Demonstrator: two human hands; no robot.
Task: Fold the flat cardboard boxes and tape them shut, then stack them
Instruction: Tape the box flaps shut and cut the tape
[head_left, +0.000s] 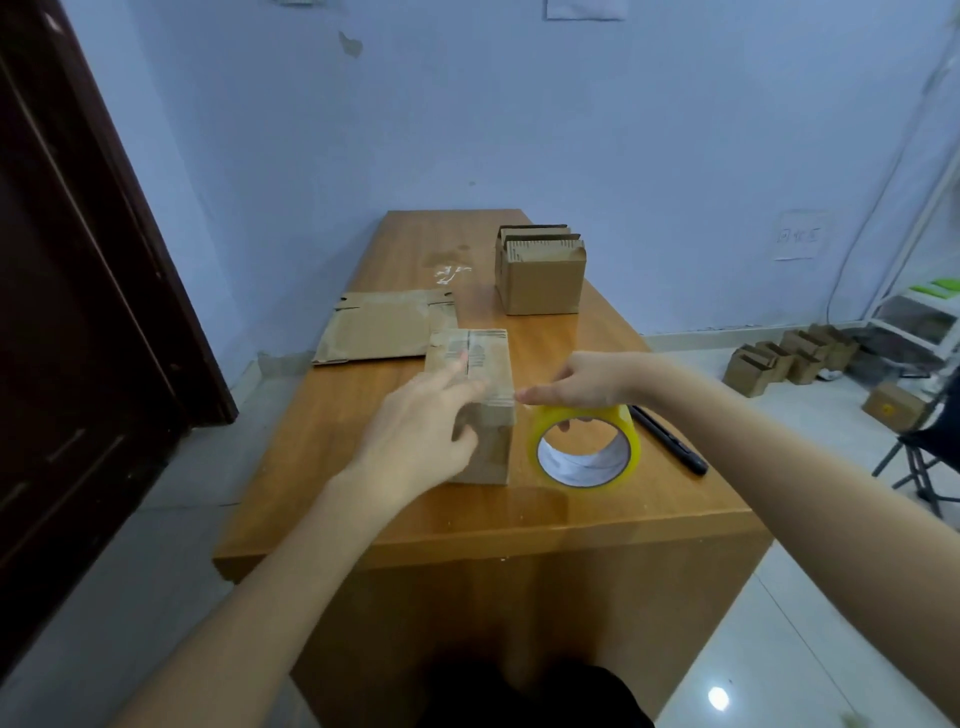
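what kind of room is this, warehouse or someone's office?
Likely a small makeshift packing room, not a warehouse: one wooden desk against a plain wall, a tape roll and flat cardboard on it, and folded boxes on the floor by the wall.

On the table (519, 514), a folded box (485, 415) sits left of a tape roll (584, 447); flat cardboard (379, 327) lies behind it, an open box (540, 270) farther back.

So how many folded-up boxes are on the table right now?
2: one box under the left hand beside the tape roll, and one open-topped box at the far right. The flat cardboard isn't counted.
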